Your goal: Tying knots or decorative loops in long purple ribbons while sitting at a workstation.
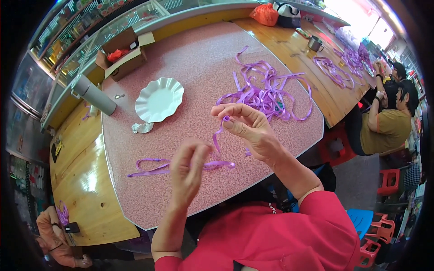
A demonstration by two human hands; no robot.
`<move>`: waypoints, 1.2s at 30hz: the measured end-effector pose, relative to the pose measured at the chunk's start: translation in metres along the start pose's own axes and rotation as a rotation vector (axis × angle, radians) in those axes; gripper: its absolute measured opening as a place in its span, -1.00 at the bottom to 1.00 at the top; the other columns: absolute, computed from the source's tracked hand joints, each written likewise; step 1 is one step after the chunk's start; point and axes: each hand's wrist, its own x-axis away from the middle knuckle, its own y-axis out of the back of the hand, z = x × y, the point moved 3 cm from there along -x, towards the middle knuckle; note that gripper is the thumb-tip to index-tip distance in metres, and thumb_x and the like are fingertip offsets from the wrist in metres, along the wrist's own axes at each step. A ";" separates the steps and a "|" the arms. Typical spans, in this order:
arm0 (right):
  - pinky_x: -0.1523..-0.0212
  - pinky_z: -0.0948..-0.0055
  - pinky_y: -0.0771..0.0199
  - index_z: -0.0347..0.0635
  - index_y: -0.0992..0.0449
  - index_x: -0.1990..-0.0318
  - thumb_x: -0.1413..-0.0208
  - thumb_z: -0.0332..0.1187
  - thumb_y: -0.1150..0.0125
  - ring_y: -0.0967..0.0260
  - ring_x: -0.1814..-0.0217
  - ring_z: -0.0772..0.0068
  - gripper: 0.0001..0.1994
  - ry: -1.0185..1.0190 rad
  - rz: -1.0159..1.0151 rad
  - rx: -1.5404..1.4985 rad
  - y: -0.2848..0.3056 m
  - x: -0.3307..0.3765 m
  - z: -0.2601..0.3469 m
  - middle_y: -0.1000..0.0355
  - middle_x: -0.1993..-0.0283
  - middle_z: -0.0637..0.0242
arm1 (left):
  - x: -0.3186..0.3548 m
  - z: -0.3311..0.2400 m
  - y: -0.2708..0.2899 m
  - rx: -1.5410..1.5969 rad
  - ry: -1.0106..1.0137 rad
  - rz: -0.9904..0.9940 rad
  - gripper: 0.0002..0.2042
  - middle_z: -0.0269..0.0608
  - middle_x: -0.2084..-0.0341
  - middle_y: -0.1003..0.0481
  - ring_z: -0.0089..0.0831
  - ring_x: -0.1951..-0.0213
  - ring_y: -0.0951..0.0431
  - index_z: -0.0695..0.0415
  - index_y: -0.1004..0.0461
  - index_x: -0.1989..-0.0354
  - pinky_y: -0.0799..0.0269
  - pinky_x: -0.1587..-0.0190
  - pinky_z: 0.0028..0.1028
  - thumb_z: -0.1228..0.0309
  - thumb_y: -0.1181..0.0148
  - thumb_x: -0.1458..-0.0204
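Note:
My right hand (pixel 248 131) pinches a small rolled coil of purple ribbon (pixel 226 119) between thumb and fingers, held above the pink tabletop (pixel 190 58). A short tail of that ribbon hangs below the fingers. To its left, my left hand (pixel 187 169) is raised with bent fingers, smeared by motion; whether anything is in them I cannot make out. Under the left hand a loose length of purple ribbon (pixel 147 173) lies looped on the table. Just beyond the right hand sits a tangled heap of purple ribbon (pixel 266 86).
A white scalloped dish (pixel 159 100) and crumpled paper (pixel 142 128) lie left of centre. A grey flask (pixel 94 94) and an open cardboard box (pixel 124 56) stand farther back. At right are a metal mug (pixel 315 43), more ribbon (pixel 334 73) and seated people (pixel 386 126); another person (pixel 56 239) is at lower left.

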 end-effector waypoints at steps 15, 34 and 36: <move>-0.43 0.13 0.09 -0.13 -0.55 0.12 -0.12 -0.47 -0.28 -0.08 -0.41 0.27 -0.83 0.125 -0.039 0.112 0.006 0.018 0.004 -0.24 -0.32 0.14 | 0.004 0.035 -0.099 0.024 -0.146 0.099 -0.33 0.17 -0.39 0.09 0.01 -0.44 0.15 0.23 0.22 -0.46 0.29 -0.43 -0.13 -0.01 0.41 -0.35; -0.42 0.10 -0.07 -0.14 -0.50 0.08 -0.27 -0.46 -0.08 -0.19 -0.36 0.22 -0.87 0.160 -0.113 -0.366 0.019 0.030 -0.041 -0.29 -0.29 0.21 | -0.026 0.025 -0.077 1.014 0.078 -0.129 -0.64 -0.07 -0.25 -0.32 -0.29 -0.32 -0.23 0.28 -0.42 -0.11 -0.06 -0.37 -0.29 0.28 0.12 -0.33; -0.43 0.06 -0.04 -0.11 -0.50 0.08 -0.28 -0.41 -0.07 -0.18 -0.37 0.20 -0.87 0.195 -0.073 -0.407 0.026 0.028 -0.034 -0.28 -0.30 0.22 | -0.028 0.023 -0.073 1.134 0.106 -0.146 -0.66 -0.07 -0.21 -0.37 -0.28 -0.29 -0.28 0.24 -0.43 -0.08 -0.09 -0.35 -0.28 0.27 0.10 -0.33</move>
